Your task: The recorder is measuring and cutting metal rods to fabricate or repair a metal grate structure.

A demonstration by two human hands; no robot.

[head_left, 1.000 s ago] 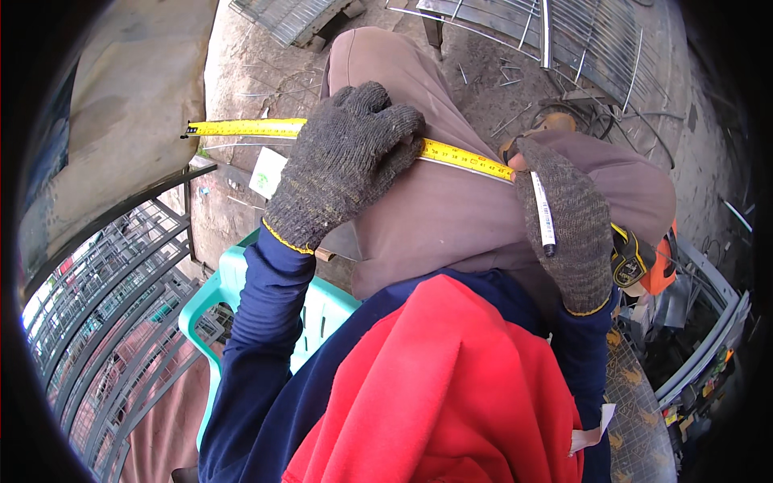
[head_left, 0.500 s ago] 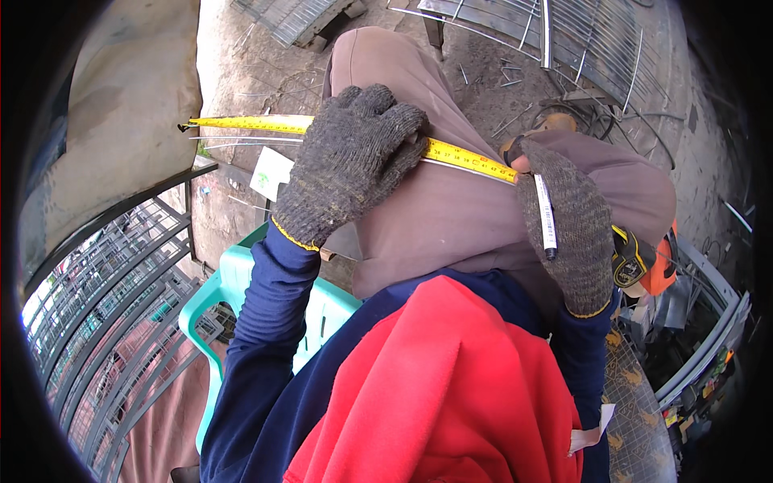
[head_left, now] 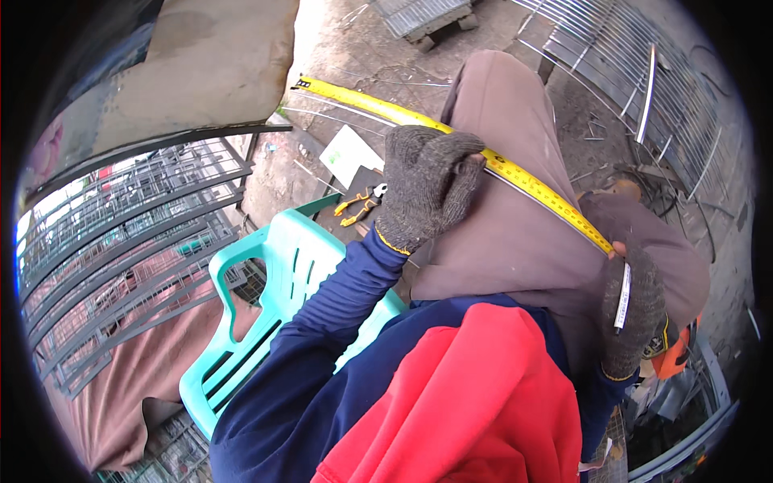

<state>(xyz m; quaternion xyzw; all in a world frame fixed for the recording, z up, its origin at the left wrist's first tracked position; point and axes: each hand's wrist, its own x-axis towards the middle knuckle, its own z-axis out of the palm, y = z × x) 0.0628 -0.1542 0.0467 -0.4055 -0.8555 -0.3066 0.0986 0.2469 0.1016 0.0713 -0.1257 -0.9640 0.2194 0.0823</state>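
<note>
A yellow tape measure blade (head_left: pixel 541 190) stretches from the upper left across my lap down to the right. Alongside its lower edge runs a thin metal rod (head_left: pixel 342 105). My left hand (head_left: pixel 428 183), in a dark grey knitted glove, pinches the blade and rod near their middle. At the blade's right end, my right hand (head_left: pixel 640 310), gloved alike, grips it with thumb and fingers; a bare fingertip shows there. A white marker pen (head_left: pixel 623 298) with a dark tip is held along this hand, pointing down. The tape's case cannot be made out.
A turquoise plastic chair (head_left: pixel 282 249) stands at my left, with yellow-handled pliers (head_left: pixel 362 204) and a white sheet (head_left: pixel 348 157) beyond it. Metal grilles (head_left: pixel 620 56) lie at the far right. Stacked racks (head_left: pixel 137 233) fill the left; an orange item (head_left: pixel 675 358) sits by my right hand.
The view has shifted left, so hands and tape appear farther right, and the pliers show. My left hand has turned, its fingers now pinched on the tape. The right hand keeps its grip.
</note>
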